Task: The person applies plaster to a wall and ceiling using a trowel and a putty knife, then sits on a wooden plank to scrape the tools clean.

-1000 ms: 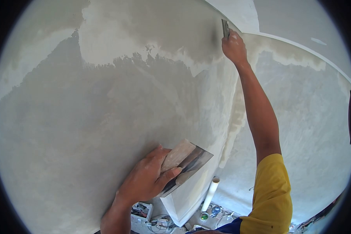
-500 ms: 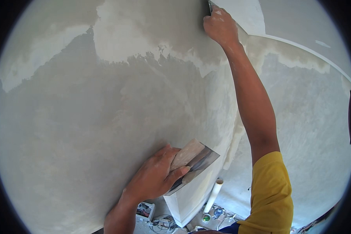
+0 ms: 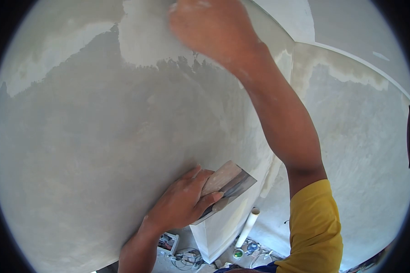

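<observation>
My left hand (image 3: 180, 200) is closed around a trowel (image 3: 232, 186) with a pale wooden grip and a wide, shiny steel blade, held at a slant low in front of the wall. High up, at the top edge of the view, my right hand (image 3: 212, 29) is a closed, slightly blurred fist against the wall. The trowel in it, glimpsed edge-on a moment before, is hidden now behind the hand or out of frame. Around the fist the grey wall (image 3: 109, 127) carries a lighter plaster patch (image 3: 143, 43) with a ragged lower border.
An inside corner runs down on the right to a second plastered wall (image 3: 360, 136), topped by the ceiling (image 3: 355, 27). Down on the floor are a white tube (image 3: 248, 231), a toolbox (image 3: 167, 243), tangled cables (image 3: 187, 258) and a small green-rimmed container (image 3: 238, 254).
My right hand has swept left along the upper wall, away from the ceiling corner, and looks larger now. My left hand and its trowel have stayed almost still.
</observation>
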`<move>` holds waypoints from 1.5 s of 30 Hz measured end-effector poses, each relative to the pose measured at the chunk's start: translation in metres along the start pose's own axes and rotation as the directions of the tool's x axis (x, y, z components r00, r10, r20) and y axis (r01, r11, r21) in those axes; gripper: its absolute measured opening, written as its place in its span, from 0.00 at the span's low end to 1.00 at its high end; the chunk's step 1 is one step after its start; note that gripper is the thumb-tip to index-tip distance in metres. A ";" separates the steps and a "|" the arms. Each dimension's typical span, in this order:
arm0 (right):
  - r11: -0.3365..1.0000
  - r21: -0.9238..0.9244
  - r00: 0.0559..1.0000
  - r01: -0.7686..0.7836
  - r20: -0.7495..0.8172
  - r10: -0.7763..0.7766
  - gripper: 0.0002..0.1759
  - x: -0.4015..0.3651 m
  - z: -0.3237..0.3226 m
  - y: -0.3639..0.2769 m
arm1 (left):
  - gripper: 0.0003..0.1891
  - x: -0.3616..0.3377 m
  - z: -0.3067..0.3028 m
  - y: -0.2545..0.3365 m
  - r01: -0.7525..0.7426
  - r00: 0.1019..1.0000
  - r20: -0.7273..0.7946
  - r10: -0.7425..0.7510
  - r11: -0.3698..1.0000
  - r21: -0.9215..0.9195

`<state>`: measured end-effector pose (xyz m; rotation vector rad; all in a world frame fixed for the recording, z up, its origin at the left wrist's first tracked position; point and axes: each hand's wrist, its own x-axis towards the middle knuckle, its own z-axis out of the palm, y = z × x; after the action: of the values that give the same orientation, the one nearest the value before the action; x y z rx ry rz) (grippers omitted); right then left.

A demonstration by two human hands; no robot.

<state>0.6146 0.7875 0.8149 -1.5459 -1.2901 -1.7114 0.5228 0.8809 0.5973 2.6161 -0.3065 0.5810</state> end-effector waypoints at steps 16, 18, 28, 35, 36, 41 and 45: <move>0.665 0.535 0.798 -0.521 0.030 0.601 0.10 -0.195 -0.066 0.056 | 0.32 0.009 0.004 0.000 -0.018 1.000 -0.022 0.017 0.999 -0.032; 0.456 0.660 0.640 -0.598 0.049 0.767 0.15 -0.238 -0.064 0.055 | 0.31 0.010 0.005 -0.003 -0.015 0.999 -0.037 0.013 0.998 -0.056; 0.481 0.586 0.575 -0.653 -0.030 0.817 0.22 -0.390 -0.030 0.024 | 0.26 -0.016 0.041 -0.015 0.076 0.949 -0.227 -0.219 0.858 -0.508; 0.599 0.693 0.901 -0.402 0.418 0.121 0.18 -0.462 -0.043 -0.070 | 0.25 -0.153 0.174 -0.019 -0.083 0.649 -0.018 -0.761 -0.047 -0.995; 0.524 0.795 0.919 -0.307 0.391 -0.055 0.17 -0.444 -0.049 -0.099 | 0.25 -0.180 0.182 -0.015 -0.110 0.591 0.094 -0.801 -0.195 -0.975; 0.203 0.950 0.909 -0.236 0.290 -0.300 0.23 -0.498 -0.033 -0.146 | 0.25 -0.232 0.222 0.001 -0.243 0.341 0.271 -0.900 -0.363 -0.899; 0.477 0.845 0.557 -0.243 0.524 -0.644 0.22 -0.504 -0.028 -0.156 | 0.25 -0.294 0.217 0.040 -0.220 0.273 0.220 -0.936 -0.283 -0.934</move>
<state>0.5880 0.7158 0.2918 -1.4587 -2.4107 -0.0134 0.3259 0.7799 0.3046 0.4307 0.6440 0.6741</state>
